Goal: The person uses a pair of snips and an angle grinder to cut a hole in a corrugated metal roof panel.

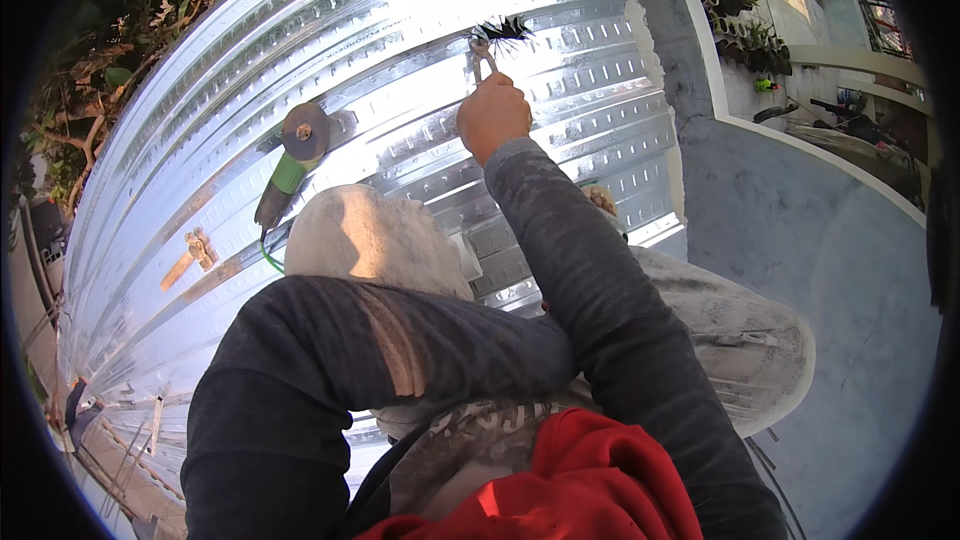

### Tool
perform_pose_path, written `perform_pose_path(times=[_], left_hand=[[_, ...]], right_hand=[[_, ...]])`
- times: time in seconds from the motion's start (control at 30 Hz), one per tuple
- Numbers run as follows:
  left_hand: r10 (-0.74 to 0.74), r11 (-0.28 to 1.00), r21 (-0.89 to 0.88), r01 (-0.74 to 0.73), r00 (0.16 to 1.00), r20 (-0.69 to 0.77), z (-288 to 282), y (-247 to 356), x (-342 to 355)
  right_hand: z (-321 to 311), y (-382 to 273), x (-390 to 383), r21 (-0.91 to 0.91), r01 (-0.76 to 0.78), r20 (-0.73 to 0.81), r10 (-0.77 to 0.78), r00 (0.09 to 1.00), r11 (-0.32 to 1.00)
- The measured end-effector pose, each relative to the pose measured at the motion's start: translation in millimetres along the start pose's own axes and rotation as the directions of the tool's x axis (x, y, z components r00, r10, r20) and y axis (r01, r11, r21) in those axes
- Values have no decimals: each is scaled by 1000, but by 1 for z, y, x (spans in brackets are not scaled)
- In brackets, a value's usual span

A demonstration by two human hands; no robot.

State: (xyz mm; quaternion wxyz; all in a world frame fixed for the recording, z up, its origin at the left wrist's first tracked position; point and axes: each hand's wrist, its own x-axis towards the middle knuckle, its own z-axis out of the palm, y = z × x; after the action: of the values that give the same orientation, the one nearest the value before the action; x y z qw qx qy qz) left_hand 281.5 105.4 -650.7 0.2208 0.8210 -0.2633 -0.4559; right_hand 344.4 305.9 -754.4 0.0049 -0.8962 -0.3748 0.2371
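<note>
My right hand (495,118) is closed around the handles of a pair of metal pliers (481,52), stretched out ahead of me. Their jaws are at the edge of a dark, jagged hole (507,30) cut in the shiny ribbed metal sheeting (420,145); whether they grip the metal is too small to tell. My left forearm (450,340) lies across my body over my bent knee, and the left hand is hidden behind my right sleeve. An angle grinder (287,175) with a green body and round disc lies on the sheeting, left of my knee.
A hammer (190,258) with a wooden handle lies on the sheeting farther left. The grinder's green cord (270,252) runs beside my knee. To the right, the sheeting ends at a rough edge against a grey concrete surface (800,240). Plants (100,70) border the far left.
</note>
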Motion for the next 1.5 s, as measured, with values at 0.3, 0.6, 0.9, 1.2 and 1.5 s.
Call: perform_pose_path(times=[0.3,0.6,0.9,1.2,1.5], left_hand=[[-19,996,-82,23,998,52,-8,-23,-7],[-800,-388,-775,-499,600,14,-2,-239,-34],[-932,-361,133,-923,362,-16,-27,-300,55],[-927,-350,414,-841,375,-22,-49,-295,59],[-942,-325,538,-778,316,-112,-53,-320,64]], right_hand=[[-7,117,51,238,-78,261,14,965,968],[-76,148,84,-54,342,354,-303,885,938],[-85,124,127,-312,419,-12,-445,895,853],[-71,121,146,-383,474,-3,-514,858,793],[-79,110,134,-516,483,57,-534,844,708]])
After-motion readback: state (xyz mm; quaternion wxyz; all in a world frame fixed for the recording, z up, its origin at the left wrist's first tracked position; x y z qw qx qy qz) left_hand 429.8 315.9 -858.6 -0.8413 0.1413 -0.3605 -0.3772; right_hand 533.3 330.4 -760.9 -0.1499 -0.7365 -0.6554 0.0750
